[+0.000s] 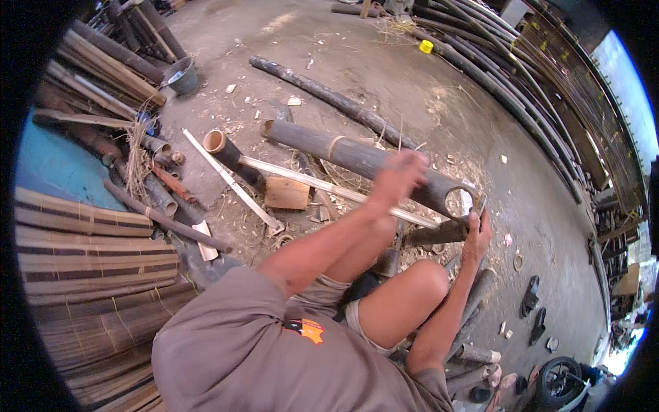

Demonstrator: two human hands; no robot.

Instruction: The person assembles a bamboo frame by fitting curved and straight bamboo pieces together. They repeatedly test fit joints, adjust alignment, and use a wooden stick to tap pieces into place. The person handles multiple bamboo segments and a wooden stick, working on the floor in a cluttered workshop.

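Note:
A dark bamboo tube (302, 141) slants across the space in front of my knees, its hollow end toward the right. My left hand (401, 180) is over the tube near that end, its fingers smeared by motion. At the open rim, my right hand (478, 232) is closed on the tube's end with thumb and fingers. A thin pale piece shows by its fingertips, too small to name. Below the tube runs a long pale split-bamboo strip (329, 187). A shorter dark bamboo piece (439, 233) lies under the tube's right end.
A second upright bamboo piece (233, 156) stands beside a wooden block (287, 193). A long dark pole (329, 96) lies beyond, among pale chips. Bamboo stacks line the left, near a grey bucket (181, 75). Long poles (494, 82) lie far right; sandals (530, 296) sit at right.

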